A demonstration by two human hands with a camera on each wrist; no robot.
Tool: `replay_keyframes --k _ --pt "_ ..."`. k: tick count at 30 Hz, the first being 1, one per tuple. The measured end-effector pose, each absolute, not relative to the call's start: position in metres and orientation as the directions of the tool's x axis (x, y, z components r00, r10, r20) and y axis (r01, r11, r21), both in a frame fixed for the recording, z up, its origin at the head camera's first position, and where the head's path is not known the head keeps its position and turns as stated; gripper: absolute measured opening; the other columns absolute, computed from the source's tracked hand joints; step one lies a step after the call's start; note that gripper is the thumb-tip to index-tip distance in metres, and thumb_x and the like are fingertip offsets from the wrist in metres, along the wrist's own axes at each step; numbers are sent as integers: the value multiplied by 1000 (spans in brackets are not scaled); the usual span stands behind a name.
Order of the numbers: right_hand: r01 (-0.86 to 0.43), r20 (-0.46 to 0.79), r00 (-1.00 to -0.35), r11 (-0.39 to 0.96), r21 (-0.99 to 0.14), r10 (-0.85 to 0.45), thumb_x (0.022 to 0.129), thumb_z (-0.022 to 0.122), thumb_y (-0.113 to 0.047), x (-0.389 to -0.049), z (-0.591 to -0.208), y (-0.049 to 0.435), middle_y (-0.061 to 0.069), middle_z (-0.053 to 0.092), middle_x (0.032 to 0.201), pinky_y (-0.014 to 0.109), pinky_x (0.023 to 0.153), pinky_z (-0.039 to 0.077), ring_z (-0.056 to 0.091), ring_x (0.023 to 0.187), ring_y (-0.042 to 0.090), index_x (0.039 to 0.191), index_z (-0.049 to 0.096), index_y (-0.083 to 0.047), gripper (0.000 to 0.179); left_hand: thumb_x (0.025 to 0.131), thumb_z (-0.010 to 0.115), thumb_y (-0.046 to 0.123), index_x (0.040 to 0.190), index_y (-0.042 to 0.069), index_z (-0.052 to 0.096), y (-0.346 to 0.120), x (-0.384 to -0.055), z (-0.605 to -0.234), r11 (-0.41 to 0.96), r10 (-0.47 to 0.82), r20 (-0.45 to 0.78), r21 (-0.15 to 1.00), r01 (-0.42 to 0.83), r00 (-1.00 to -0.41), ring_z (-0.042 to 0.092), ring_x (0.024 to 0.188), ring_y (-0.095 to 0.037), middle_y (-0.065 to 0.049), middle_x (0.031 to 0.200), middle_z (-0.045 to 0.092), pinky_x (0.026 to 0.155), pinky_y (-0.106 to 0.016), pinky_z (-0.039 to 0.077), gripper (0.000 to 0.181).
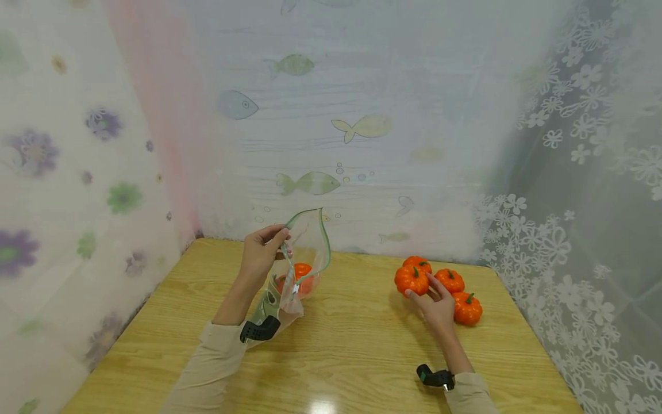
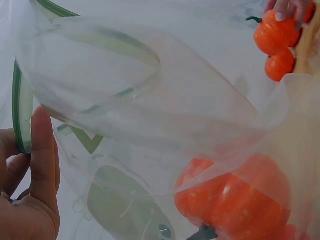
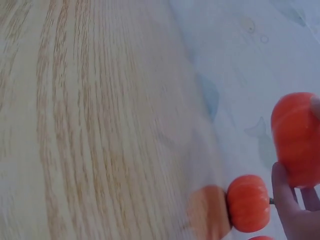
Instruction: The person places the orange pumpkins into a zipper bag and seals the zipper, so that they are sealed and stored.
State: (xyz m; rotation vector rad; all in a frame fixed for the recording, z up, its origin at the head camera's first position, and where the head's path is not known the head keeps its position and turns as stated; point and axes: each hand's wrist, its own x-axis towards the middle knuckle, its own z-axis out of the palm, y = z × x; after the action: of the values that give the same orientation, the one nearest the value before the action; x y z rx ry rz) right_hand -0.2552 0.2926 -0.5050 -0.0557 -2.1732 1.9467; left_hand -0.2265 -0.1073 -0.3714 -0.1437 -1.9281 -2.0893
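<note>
My left hand [image 1: 262, 253] pinches the green-edged rim of a clear zip bag [image 1: 312, 241] and holds its mouth wide. Inside the bag, orange toy pumpkins [image 2: 232, 197] show through the plastic, low down near the table. Over on the right, my right hand [image 1: 437, 305] grips an orange toy pumpkin [image 1: 411, 280] with a green stem, thumb on one side and fingers on the other. This pumpkin is raised off the table, as the right wrist view also shows. Three more pumpkins [image 1: 468, 309] sit close around that hand.
The wooden table [image 1: 351, 345] runs back to a wall covering [image 1: 362, 184] printed with fish. A flowered sheet [image 1: 67, 172] borders the left side, and a curtain with white flowers [image 1: 579, 287] hangs along the right edge.
</note>
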Motion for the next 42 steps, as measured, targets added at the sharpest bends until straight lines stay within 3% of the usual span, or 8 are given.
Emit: replay_keyframes --k 4,9,16,27,35,42 --pt "-177 190 -963 82 -981 193 85 84 -8 -257 -504 291 14 46 153 9 81 53 55 117 8 150 49 -5 73 105 57 11 129 -7 64 -106 -225 -371 -60 -151 267 958 279 -952 64 60 -7 -5 97 66 62 -22 60 30" --pt "-223 234 -956 82 -971 174 85 83 -4 -256 -501 289 17 45 153 11 79 55 57 113 1 149 50 -2 72 105 58 11 130 -7 64 -105 -224 -371 -53 -166 260 961 272 -951 63 57 -6 -4 95 67 60 -21 59 31" --pt "-215 227 -963 97 -972 145 84 84 -5 -253 -499 286 11 47 152 12 80 55 58 112 2 149 51 -6 73 104 60 10 130 -7 65 -104 -222 -372 -41 -196 262 961 275 -945 62 59 -5 7 89 68 59 -20 58 32" --pt "-231 237 -965 68 -971 111 83 84 -2 -250 -500 279 7 50 144 16 81 57 58 112 9 146 55 -10 70 103 61 8 129 -7 65 -101 -218 -372 -44 -205 250 963 264 -946 63 62 -4 5 92 69 59 -20 58 31" --pt "-278 279 -957 19 -960 83 80 83 7 -247 -506 268 10 49 148 20 83 59 59 113 10 145 54 -4 72 104 59 9 132 -6 63 -98 -215 -373 -71 -151 247 963 259 -957 64 61 -6 1 94 68 62 -22 60 32" --pt "-349 337 -933 -88 -933 128 76 80 17 -245 -504 251 3 59 129 23 80 61 62 106 11 140 56 4 69 104 59 10 132 -7 63 -100 -216 -376 -84 -137 254 960 267 -957 64 61 -7 5 91 68 62 -23 60 33"
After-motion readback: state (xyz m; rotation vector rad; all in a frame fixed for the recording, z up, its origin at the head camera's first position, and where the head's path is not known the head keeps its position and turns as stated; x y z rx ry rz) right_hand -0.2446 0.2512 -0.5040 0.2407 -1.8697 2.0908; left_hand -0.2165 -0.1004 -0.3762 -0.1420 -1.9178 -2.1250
